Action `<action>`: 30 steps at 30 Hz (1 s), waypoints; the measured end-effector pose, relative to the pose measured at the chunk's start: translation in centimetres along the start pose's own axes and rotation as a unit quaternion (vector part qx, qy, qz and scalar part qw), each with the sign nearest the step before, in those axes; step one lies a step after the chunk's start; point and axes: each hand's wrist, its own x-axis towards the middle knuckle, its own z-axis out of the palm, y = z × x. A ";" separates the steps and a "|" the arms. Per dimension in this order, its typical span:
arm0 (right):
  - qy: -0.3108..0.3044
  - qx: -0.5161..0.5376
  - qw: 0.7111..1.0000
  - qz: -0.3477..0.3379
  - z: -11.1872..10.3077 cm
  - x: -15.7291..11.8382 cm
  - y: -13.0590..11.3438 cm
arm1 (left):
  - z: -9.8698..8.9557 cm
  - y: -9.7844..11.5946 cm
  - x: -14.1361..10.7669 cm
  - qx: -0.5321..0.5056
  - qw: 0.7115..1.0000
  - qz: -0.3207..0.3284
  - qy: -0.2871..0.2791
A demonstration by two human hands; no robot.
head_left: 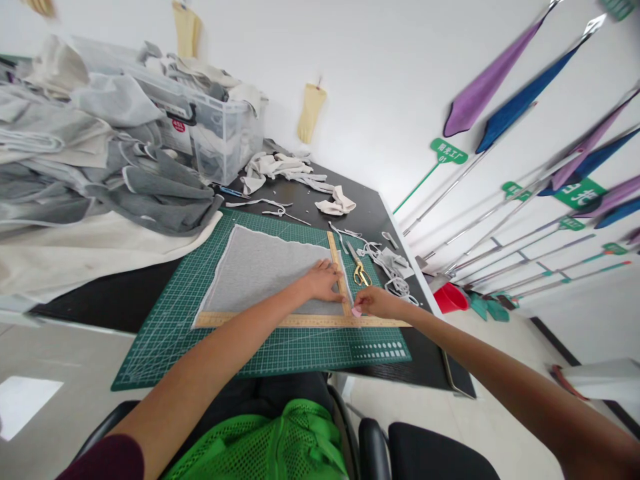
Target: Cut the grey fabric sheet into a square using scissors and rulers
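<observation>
A grey piece of fabric with white edges lies flat on a green cutting mat. One wooden ruler runs along its near edge, and a second wooden ruler crosses near its right edge. My left hand presses down with fingers spread on the fabric and the second ruler. Pinched in my right hand is a pink piece of tailor's chalk, at the corner where the rulers meet. Gold-handled scissors rest just beyond my right hand.
Fabric scraps lie on the black table at the right, with more scraps at the back. A heap of grey fabric and a clear plastic bin stand at left. Mops and a red bucket are by the wall.
</observation>
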 end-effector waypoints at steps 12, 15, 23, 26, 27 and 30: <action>0.181 -0.033 0.983 -0.004 2.5 -0.2 0.3 | 0.7 -0.4 0.0 0.015 1.000 0.008 0.011; 0.199 -0.050 0.978 -0.025 3.7 -1.0 0.4 | 0.6 -0.3 0.0 0.014 1.000 0.006 0.010; 0.213 -0.076 0.973 -0.055 4.8 -2.4 -0.1 | 0.5 -0.3 -0.1 0.039 0.999 0.008 0.000; 0.213 -0.075 0.972 -0.062 4.8 -2.3 0.1 | 0.5 -0.2 -0.1 0.046 0.999 0.009 0.001; 0.212 -0.074 0.972 -0.065 4.8 -2.3 0.2 | 0.5 -0.2 -0.1 0.046 0.999 0.009 0.002; 0.202 -0.071 0.974 -0.078 4.7 -2.4 0.4 | 0.5 -0.2 -0.1 0.046 0.999 0.007 0.005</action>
